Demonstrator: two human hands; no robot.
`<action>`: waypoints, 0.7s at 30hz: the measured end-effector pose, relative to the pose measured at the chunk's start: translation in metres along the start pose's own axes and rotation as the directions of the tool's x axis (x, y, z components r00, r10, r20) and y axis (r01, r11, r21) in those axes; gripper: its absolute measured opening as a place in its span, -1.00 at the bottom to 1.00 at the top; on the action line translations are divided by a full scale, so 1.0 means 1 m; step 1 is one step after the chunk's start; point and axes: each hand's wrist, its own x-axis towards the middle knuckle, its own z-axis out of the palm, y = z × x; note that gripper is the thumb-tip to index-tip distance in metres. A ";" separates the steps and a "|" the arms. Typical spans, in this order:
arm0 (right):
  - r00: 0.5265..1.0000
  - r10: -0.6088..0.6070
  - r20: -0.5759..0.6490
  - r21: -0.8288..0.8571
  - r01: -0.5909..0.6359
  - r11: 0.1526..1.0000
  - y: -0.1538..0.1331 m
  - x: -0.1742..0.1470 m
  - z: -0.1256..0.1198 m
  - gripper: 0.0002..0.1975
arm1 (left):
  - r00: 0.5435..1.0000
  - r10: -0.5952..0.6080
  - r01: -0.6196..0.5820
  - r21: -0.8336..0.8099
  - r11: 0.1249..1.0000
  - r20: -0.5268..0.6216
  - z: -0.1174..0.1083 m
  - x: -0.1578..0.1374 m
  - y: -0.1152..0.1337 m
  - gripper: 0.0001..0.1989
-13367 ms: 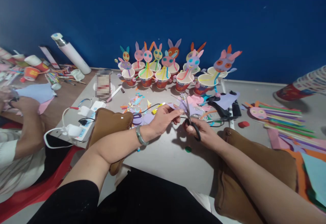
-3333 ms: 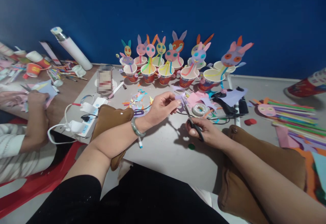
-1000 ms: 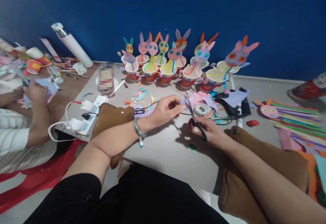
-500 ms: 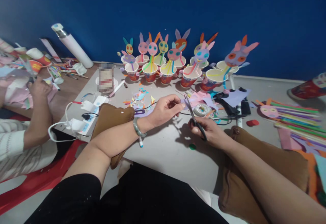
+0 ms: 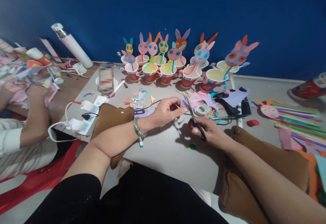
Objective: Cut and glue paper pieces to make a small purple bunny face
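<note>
Pinching lilac paper (image 5: 184, 104) in left fingers (image 5: 181, 111); clamping right fingers (image 5: 206, 123) on scissors (image 5: 193, 116); apparently mid-cutting; facing finished-looking rabbit cups (image 5: 167, 77).

a plain deep blue wall (image 5: 163, 6) fills the whole upper part of the view, with a few tiny pale specks on it. it looks greyer and lighter toward the far left. against it stands a light grey table (image 5: 158, 152), a pale strip (image 5: 265, 78) running along its back edge at the right. to the left, a brown table (image 5: 72, 87) adjoins it. a red chair (image 5: 42, 186) sits at the lower left, above a pale surface, perhaps floor. soft shadows darken parts of the grey tabletop.
</note>
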 end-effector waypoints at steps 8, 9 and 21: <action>1.000 0.016 -0.001 0.015 -0.016 1.000 0.001 0.000 0.000 -0.35 | 1.000 -0.016 0.016 -0.011 1.000 -0.006 0.000 0.001 0.005 -0.56; 1.000 0.016 -0.001 0.009 -0.016 1.000 0.000 0.000 0.000 -0.36 | 1.000 -0.016 0.016 -0.013 1.000 -0.009 0.000 0.001 0.005 -0.56; 1.000 0.004 -0.016 0.021 -0.003 1.000 0.009 -0.001 0.001 -0.36 | 1.000 0.007 -0.007 -0.011 1.000 -0.010 0.000 0.000 0.003 -0.55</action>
